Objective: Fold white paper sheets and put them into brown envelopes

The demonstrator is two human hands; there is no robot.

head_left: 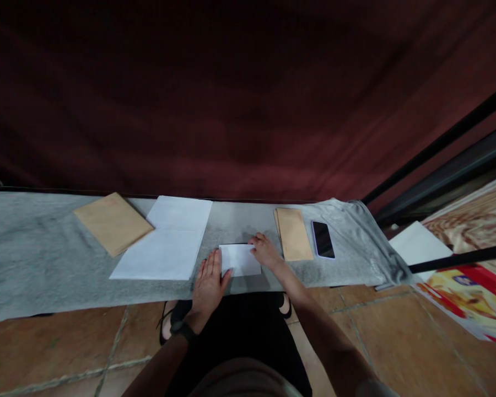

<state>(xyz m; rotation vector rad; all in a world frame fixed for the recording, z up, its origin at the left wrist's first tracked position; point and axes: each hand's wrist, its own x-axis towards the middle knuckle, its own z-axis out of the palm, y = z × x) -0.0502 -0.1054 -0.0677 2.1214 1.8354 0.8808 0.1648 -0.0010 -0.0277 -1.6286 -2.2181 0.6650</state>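
A folded sheet of white paper (pixel 242 260) lies on the grey cloth directly in front of me. My left hand (pixel 209 281) rests flat along its left edge, fingers stretched out and the thumb on the lower left corner. At the upper right corner, my right hand (pixel 264 249) has its fingers curled round the paper's edge. To the left lies a stack of larger white sheets (pixel 169 242) with a crease across the middle. Just right of my right hand are several brown envelopes (pixel 295 234), apart from the folded sheet.
More brown envelopes (pixel 111 223) overlap the white stack at the far left. A phone (pixel 323 240) lies dark-screened near the right end of the grey cloth (pixel 37 259). A dark red curtain (pixel 231 110) hangs behind. Black metal bars (pixel 446 140) and a colourful box (pixel 475 298) are at the right.
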